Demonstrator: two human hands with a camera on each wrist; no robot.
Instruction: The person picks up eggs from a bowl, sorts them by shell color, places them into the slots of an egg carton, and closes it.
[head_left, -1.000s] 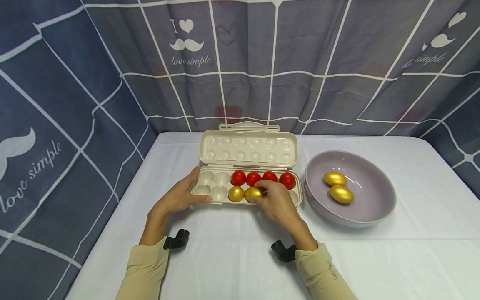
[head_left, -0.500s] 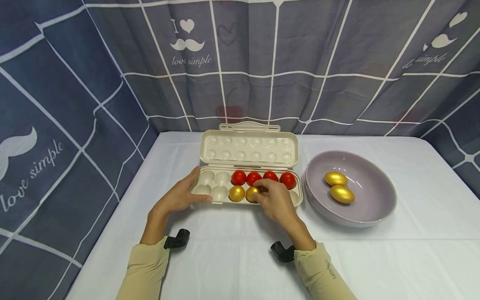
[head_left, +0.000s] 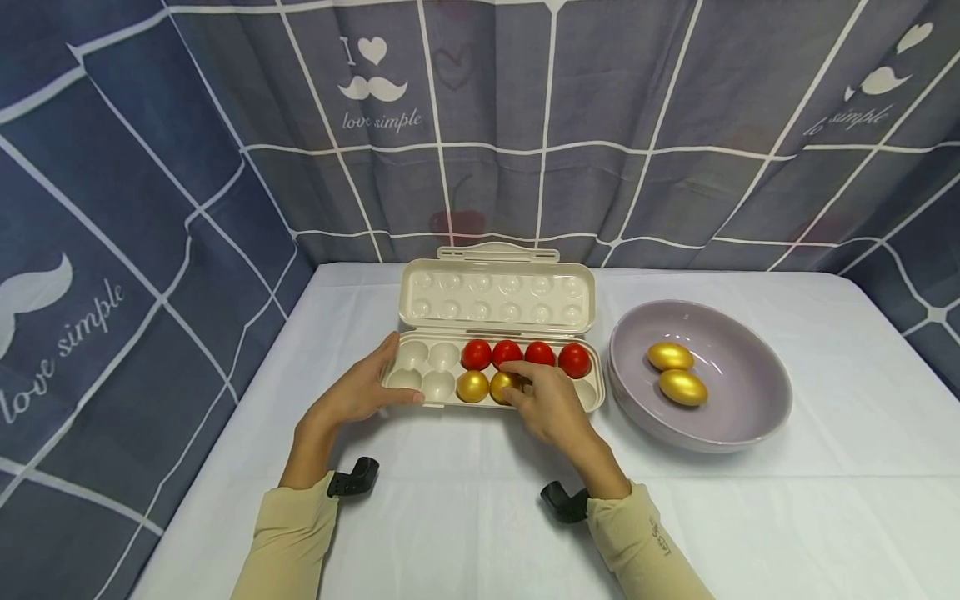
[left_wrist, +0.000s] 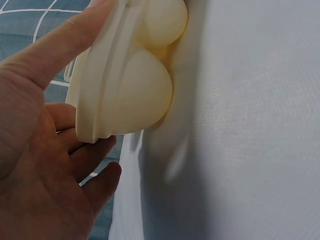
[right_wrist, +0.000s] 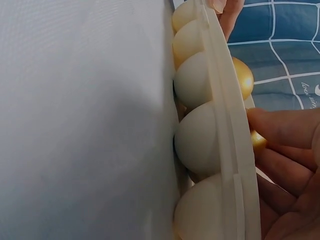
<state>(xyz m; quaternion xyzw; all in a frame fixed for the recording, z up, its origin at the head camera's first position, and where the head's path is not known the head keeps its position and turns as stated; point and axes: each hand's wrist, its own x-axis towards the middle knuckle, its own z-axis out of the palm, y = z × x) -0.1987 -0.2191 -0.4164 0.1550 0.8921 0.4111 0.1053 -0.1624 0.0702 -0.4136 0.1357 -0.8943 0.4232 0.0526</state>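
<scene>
- White tablecloth (head_left: pixel 450 533): near edge is out of sight, khaki sleeves (head_left: pixel 294 529) get cut off down there too.
- Mauve bowl (head_left: pixel 753 392) sits right of the carton, two golden eggs (head_left: pixel 683 388) inside, side by side.
- Cream egg carton (head_left: pixel 411 355), lid (head_left: pixel 497 292) flipped back. No idea what's in the front-row cup under the right hand.
- Left hand (head_left: pixel 362 387): gripping the carton's left end, thumb along the front.
- Right hand (head_left: pixel 552 406): back up, thumb and fingers curled round a front-row golden egg (head_left: pixel 504 386), hiding its right side. Index finger reaches slightly further left than half a second ago; otherwise basically identical.
- Four red balls (head_left: pixel 476 355) in the back row, a couple partly covered by that hand.
</scene>
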